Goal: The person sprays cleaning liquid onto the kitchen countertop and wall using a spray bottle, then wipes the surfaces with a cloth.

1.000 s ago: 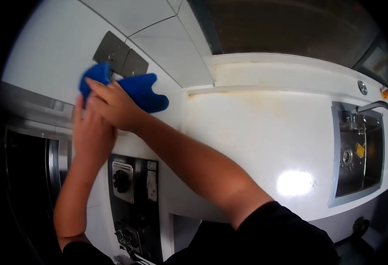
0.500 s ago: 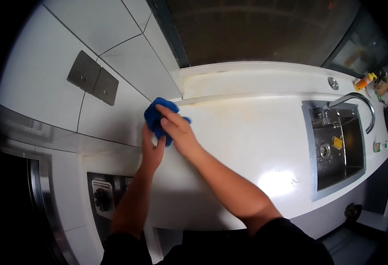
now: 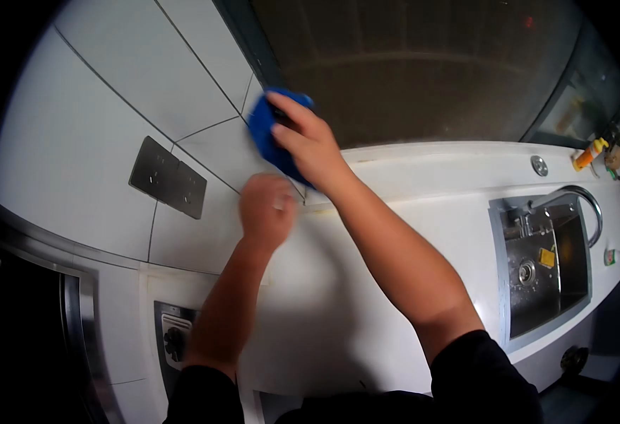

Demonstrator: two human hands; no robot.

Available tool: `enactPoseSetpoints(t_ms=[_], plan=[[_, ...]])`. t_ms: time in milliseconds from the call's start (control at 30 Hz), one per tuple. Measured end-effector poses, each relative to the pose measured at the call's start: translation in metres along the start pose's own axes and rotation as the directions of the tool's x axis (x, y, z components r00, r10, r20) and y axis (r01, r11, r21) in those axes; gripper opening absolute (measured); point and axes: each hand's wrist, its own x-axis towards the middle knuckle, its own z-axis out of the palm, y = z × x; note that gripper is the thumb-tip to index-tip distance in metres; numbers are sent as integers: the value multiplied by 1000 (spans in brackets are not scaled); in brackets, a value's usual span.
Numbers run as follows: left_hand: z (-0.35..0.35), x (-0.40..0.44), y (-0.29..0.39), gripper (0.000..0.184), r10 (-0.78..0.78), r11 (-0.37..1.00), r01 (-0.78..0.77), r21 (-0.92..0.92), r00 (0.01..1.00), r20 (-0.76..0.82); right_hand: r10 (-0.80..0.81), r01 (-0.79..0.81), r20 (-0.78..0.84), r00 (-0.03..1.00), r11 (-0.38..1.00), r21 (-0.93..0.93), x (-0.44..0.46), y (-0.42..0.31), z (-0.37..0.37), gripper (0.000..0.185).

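A blue cloth lies against the tiled wall near the window frame's lower left edge. My right hand is on the cloth, thumb and fingers closed around part of it. Below and to the left, my left hand is off the cloth, blurred by motion, its fingers curled; whether it holds anything is not clear. It is in front of the tiled wall, near the corner of the white counter.
Two grey socket plates are on the wall at left. A stove is at lower left. On the right are a sink with a curved faucet, a yellow sponge and an orange bottle.
The blue cloth has moved from the socket plates to the corner, then up beside the window frame with my right hand. My left hand has come away from it.
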Motion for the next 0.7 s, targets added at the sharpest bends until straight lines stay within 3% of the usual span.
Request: enactPoseSetpoints(t_ms=[33,67,100,133,167,233,300,333,367,400,433,467,500,567,633,700], plan=[[-6,19,14,12,296,941,-316,120,942,159,-19,20,34,999,999,-34,21,-13,15,47],[-3,30,14,12,287,942,-309,132,944,165,-63,66,57,996,996,-66,39,-25,29,46],[0,39,11,19,378,864,-423,272,903,204,-57,61,63,996,997,-55,54,-33,36,46],[2,47,8,27,455,754,-524,397,852,259,-152,165,71,986,954,-250,68,-38,40,43],[-2,57,1,27,445,753,-518,406,855,266,-246,265,99,964,863,-431,81,-36,42,41],[-15,80,-16,32,388,605,-540,586,842,375,-287,298,79,955,913,-280,103,-32,40,38],[-33,105,-15,36,332,535,-554,638,832,445,-247,253,79,966,964,-77,111,-46,42,43],[-40,112,-15,41,273,477,-566,672,822,500,-313,317,71,947,946,-71,112,-51,45,46],[-44,116,-22,41,260,473,-568,674,821,509,-374,378,62,925,923,-69,112,-51,48,49],[-49,119,-30,39,319,585,-561,585,823,470,-395,406,96,914,889,-212,111,-42,53,51],[-50,120,-34,38,375,685,-550,477,828,417,-410,430,134,902,830,-355,109,-26,56,54],[-42,113,-33,31,233,881,-329,339,927,294,-448,462,135,884,788,-406,97,-13,55,57],[-30,102,-39,31,242,878,-336,340,926,291,-456,469,135,880,783,-408,89,-2,51,57],[-7,81,-62,27,106,989,-127,76,967,230,-266,281,94,959,870,-405,79,15,42,57],[16,57,-70,27,30,971,-109,213,939,344,-223,207,8,975,889,-410,64,53,31,54],[35,46,-54,28,-226,974,212,81,880,418,-103,85,-14,995,886,-456,41,90,15,51]])
